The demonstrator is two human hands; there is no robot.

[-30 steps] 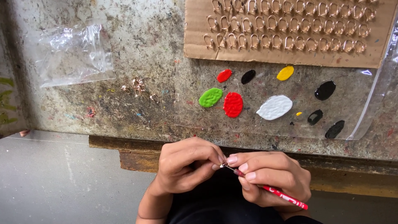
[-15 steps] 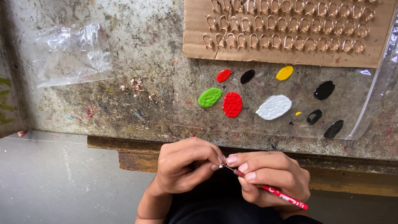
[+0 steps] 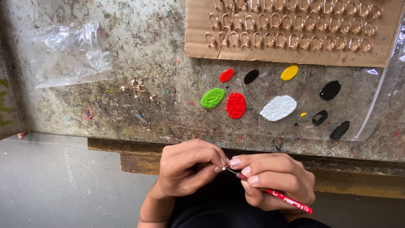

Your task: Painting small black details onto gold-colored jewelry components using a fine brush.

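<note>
— What sits at the far left of the bench?

— A crumpled clear plastic bag (image 3: 69, 52) lying on the stained worktop (image 3: 147, 50). Just right of it, a small loose cluster of copper-coloured hooks (image 3: 137, 86) lies on the bare surface.

— And the hands?

— Low in the middle, below the bench edge. The left hand (image 3: 187, 169) has its fingers curled in, thumb and forefinger pinched on a tiny metal piece (image 3: 225, 167) — too small to tell its shape. The right hand (image 3: 274, 179) meets it fingertip to fingertip, fingers clenched round a thin red paintbrush (image 3: 278, 195) whose tip touches that piece.

— What is above them?

— A clear plastic sheet (image 3: 379, 105) used as a palette: a green blob (image 3: 212, 98), two red blobs (image 3: 235, 105), a white one (image 3: 278, 107), a yellow one (image 3: 289, 72) and several black ones (image 3: 330, 90).

— Further up and right?

— A cardboard strip (image 3: 295, 57) at the top, with rows of the same metal hooks stuck through it, well apart from the hands.
</note>
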